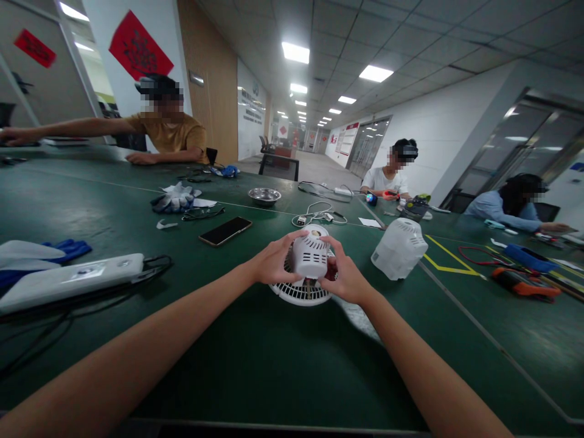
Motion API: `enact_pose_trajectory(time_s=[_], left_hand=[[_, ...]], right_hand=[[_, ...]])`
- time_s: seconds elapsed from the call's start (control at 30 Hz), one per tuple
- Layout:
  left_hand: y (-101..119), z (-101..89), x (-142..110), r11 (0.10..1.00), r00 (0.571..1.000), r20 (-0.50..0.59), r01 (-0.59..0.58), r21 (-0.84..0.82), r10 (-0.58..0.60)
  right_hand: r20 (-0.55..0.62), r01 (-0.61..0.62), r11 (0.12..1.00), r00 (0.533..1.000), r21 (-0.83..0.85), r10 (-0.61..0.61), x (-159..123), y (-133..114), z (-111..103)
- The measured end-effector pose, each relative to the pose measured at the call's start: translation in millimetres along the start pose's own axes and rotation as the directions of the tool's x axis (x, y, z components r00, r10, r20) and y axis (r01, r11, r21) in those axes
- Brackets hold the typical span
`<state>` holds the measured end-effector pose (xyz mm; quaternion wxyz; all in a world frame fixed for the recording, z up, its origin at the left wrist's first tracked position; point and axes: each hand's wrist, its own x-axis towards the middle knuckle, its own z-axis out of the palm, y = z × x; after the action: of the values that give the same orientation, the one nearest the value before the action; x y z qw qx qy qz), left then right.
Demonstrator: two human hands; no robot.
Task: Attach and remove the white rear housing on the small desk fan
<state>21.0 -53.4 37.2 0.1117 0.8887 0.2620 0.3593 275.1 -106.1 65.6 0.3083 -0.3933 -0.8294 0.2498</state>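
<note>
Between my two hands is a white slotted plastic cover (311,257), which looks like a fan's motor housing. My left hand (275,260) grips its left side with thumb and fingers. From the right, my right hand (345,275) curls its fingers and thumb round the other side. Directly below lies a round white fan grille (296,295), face down on the green table (255,365). Some reddish and brass-coloured parts show between cover and grille, partly hidden by my fingers. Whether the cover touches the grille I cannot tell.
A translucent white plastic housing (399,250) stands to the right. Left are a phone (225,231), gloves (176,199) and a white power strip (77,280). A metal bowl (264,196) and white cable (314,216) lie beyond. An orange multimeter (524,284) lies far right. Several people sit around the table.
</note>
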Motion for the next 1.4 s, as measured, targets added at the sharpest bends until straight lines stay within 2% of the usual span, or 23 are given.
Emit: enact_pose_trajectory(time_s=[0.13,0.23,0.33,0.43,0.53,0.63,0.7,0.77,0.8,0.87,0.97,1.17,1.3,1.4], left_hand=[[-6.6,5.9,-1.1,1.0,1.0,0.004,0.001,0.025,-0.001],[-9.7,12.9,-0.4,0.999,1.0,-0.013,-0.009,0.049,0.009],[-9.8,15.8,0.1,0.999,0.999,-0.036,0.006,0.042,-0.005],[-9.2,13.3,0.0,0.998,0.998,-0.029,0.064,0.019,-0.063],[-13.0,10.3,-0.1,0.987,0.987,-0.053,0.156,0.031,-0.154],[-25.0,10.8,-0.5,0.951,0.946,-0.118,0.308,0.039,-0.301],[-35.8,12.5,-1.5,0.895,0.885,-0.145,0.446,-0.006,-0.442],[-45.4,13.9,-3.1,0.835,0.827,-0.111,0.548,-0.053,-0.551],[-48.9,14.2,-3.9,0.818,0.814,-0.084,0.571,-0.074,-0.575],[-52.9,14.0,-5.1,0.806,0.805,-0.054,0.584,-0.094,-0.59],[-53.8,11.9,-5.2,0.797,0.795,-0.079,0.592,-0.118,-0.602],[-54.9,8.1,-4.0,0.762,0.753,-0.114,0.638,-0.112,-0.648],[-54.9,8.7,-5.4,0.77,0.768,-0.08,0.624,-0.133,-0.636],[-54.5,8.5,-6.7,0.792,0.791,-0.099,0.581,-0.186,-0.604]], right_hand=[[-0.053,0.0,0.995,0.999,-0.098,-0.006,0.0,3.8,4.8],[-0.191,-0.045,0.976,0.982,-0.211,0.004,1.7,9.0,9.0],[-0.286,-0.023,0.954,0.956,-0.298,-0.066,4.2,15.0,10.5],[-0.292,0.03,0.952,0.948,-0.303,-0.123,6.1,22.5,8.7],[-0.338,-0.025,0.971,0.939,-0.236,-0.058,7.4,30.7,5.1],[-0.37,-0.097,0.98,0.929,-0.172,0.027,7.2,34.7,1.9],[-0.325,-0.086,0.988,0.945,-0.128,0.04,6.3,32.8,2.0],[-0.274,-0.063,0.992,0.961,-0.105,0.032,5.5,27.9,4.7],[-0.261,-0.056,0.992,0.965,-0.112,0.025,5.3,25.1,6.6],[-0.259,-0.046,0.988,0.966,-0.147,0.006,5.7,20.4,10.4],[-0.268,-0.042,0.985,0.963,-0.169,-0.005,7.2,19.0,11.1],[-0.343,-0.133,0.983,0.936,-0.129,0.081,7.4,32.9,0.9],[-0.299,-0.139,0.984,0.949,-0.108,0.101,6.7,37.8,1.1],[-0.323,-0.173,0.983,0.935,-0.064,0.143,6.0,36.1,1.3]])
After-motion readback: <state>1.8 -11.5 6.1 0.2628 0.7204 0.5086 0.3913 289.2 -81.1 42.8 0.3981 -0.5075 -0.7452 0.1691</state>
